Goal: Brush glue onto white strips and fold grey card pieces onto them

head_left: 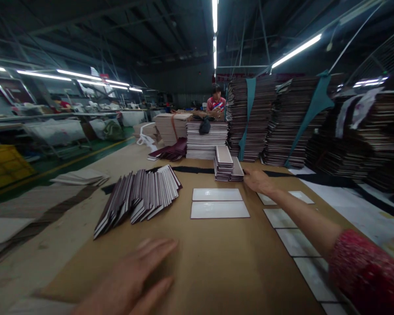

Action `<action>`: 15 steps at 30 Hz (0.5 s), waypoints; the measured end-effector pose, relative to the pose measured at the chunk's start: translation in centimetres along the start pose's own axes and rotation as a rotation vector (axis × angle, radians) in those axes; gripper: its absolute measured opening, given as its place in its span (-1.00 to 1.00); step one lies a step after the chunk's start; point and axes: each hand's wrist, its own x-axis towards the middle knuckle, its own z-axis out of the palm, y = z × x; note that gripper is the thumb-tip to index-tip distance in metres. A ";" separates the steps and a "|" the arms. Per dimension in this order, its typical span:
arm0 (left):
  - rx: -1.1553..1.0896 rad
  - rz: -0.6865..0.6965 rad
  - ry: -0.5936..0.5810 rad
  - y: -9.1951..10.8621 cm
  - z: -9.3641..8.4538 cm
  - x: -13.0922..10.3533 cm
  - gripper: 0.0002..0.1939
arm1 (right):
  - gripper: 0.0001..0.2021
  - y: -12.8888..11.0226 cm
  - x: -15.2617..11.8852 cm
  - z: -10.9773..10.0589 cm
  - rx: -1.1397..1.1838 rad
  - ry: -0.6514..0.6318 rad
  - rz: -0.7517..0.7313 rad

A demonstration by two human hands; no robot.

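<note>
My left hand (134,275), blurred, hovers over the brown board (216,253) at lower left, its fingers apart and nothing between them. My right hand (256,180) reaches forward to the right side of a small stack of narrow pieces (223,162); its fingertips are at the lower pile beside that stack, and whether they grip a piece is hidden. Two white glossy strips (218,203) lie one behind the other at the centre. A fanned row of dark-edged white pieces (141,194) leans at the left. White panels (297,242) line the board's right side under my right arm.
Tall stacks of dark panels (249,118) with teal strips rise at the back right. A white-edged stack (206,140) stands at the back centre, with a person (216,101) beyond it. More panels (29,201) lie at the left. A black strip (197,169) crosses the board.
</note>
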 end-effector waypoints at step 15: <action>-0.184 -0.244 -0.157 0.7 3.1 9.6 -0.51 | -0.69 -3.6 -15.2 1.2 0.083 -0.108 -0.198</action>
